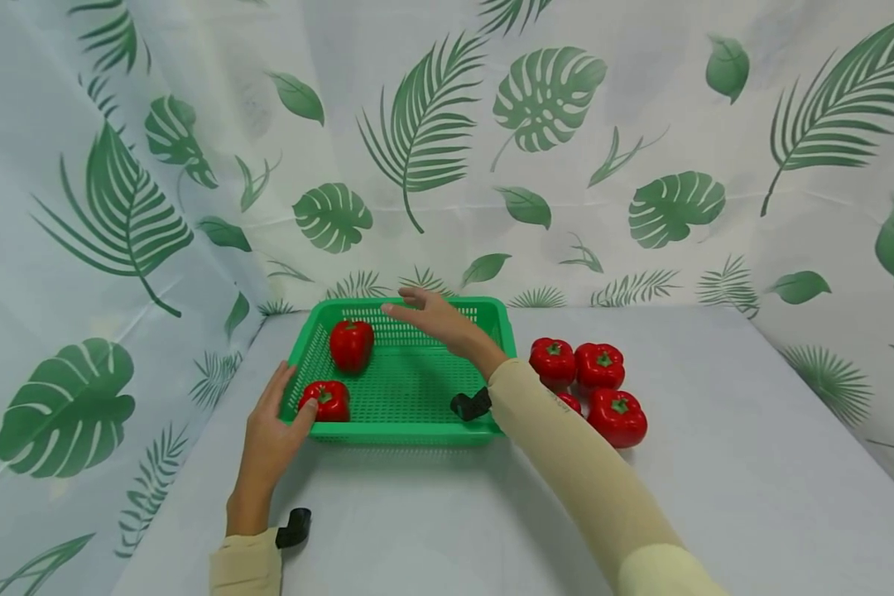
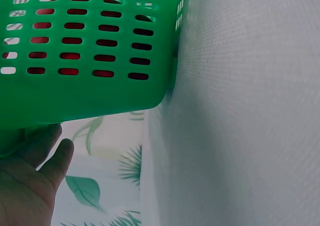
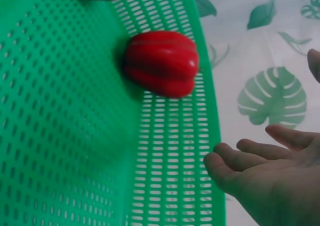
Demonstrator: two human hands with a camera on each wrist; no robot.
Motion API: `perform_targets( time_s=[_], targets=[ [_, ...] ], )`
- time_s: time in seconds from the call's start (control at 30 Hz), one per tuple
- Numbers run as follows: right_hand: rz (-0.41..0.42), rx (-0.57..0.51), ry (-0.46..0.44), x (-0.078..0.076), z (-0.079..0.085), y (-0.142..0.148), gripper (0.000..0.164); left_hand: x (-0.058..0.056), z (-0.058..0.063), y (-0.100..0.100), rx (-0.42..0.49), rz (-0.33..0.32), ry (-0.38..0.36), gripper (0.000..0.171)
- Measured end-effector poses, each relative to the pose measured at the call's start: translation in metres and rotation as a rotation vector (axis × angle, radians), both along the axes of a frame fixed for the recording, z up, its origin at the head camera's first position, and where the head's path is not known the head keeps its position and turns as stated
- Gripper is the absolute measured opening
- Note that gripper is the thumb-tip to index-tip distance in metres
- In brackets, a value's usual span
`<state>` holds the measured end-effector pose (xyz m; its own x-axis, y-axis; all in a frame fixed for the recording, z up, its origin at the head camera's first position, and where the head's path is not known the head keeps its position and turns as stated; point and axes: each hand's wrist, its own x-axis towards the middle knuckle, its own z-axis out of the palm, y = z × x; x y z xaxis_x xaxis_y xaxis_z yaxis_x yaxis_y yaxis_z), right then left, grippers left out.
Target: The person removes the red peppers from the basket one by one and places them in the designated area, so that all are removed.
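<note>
Head view: the right hand, fingers loosely extended and holding nothing, hovers over the far side of the green basket. Two red peppers lie inside; loose peppers sit to its right. Left wrist view: the left hand has nearly straight fingers at the rim; their pressure is hard to judge, though light steadying should suffice. Right wrist view: the fingers are best kept clear of the basket edge.

Two peppers in green basket
</note>
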<state>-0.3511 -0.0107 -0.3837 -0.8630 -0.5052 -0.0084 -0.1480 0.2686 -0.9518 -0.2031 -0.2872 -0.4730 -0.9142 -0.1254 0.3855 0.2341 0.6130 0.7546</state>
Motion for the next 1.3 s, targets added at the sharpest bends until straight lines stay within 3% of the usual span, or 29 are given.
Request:
perform_targets(
  time_s=[0.5, 0.97, 1.3],
  targets=[
    [0.018, 0.098, -0.015, -0.008, -0.016, -0.035, 0.073, -0.001, -0.001, -0.002, -0.011, -0.001, 0.026, 0.062],
    [0.08, 0.115, -0.051, -0.016, -0.028, -0.058, 0.08, -0.002, 0.003, -0.002, -0.01, 0.0, -0.007, 0.063],
    [0.036, 0.125, -0.054, -0.02, -0.041, -0.073, 0.082, -0.005, -0.003, -0.005, 0.01, -0.001, -0.008, 0.063]
  ],
)
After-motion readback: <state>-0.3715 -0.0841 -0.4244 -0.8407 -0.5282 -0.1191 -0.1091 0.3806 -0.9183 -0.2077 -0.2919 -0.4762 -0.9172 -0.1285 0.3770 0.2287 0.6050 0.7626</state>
